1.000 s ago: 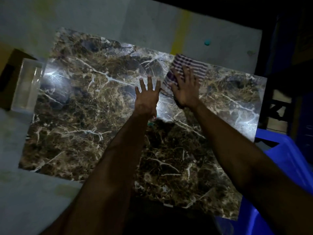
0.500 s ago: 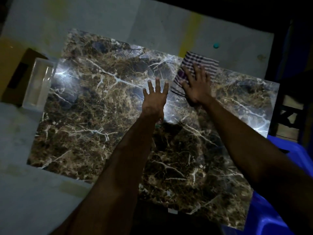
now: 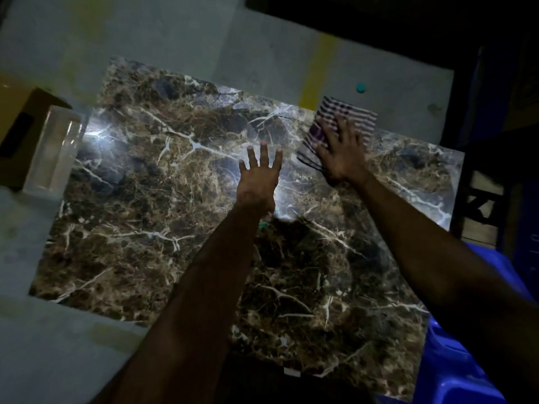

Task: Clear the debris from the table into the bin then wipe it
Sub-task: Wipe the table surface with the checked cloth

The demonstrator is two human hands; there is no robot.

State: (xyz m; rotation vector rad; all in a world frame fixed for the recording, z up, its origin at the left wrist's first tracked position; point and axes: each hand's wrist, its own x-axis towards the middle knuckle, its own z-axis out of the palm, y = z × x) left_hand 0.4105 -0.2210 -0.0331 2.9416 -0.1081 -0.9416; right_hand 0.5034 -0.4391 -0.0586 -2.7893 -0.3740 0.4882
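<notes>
A dark brown marble table top (image 3: pixel 163 217) with white veins fills the view. A purple and white striped cloth (image 3: pixel 358 118) lies at its far edge, partly hanging over it. My right hand (image 3: pixel 339 151) presses flat on the cloth with fingers spread. My left hand (image 3: pixel 258 177) rests flat on the bare marble just left of it, fingers straight. A small teal scrap (image 3: pixel 264 224) peeks out beside my left wrist.
A blue plastic bin (image 3: pixel 455 371) stands at the table's near right corner. A clear plastic box (image 3: pixel 54 147) sits off the left edge, beside a brown cardboard box (image 3: pixel 20 112). A small teal cap (image 3: pixel 361 87) lies on the pale floor beyond the table.
My right hand has slid the striped cloth a little farther toward the far edge. My left hand has stayed flat on the marble.
</notes>
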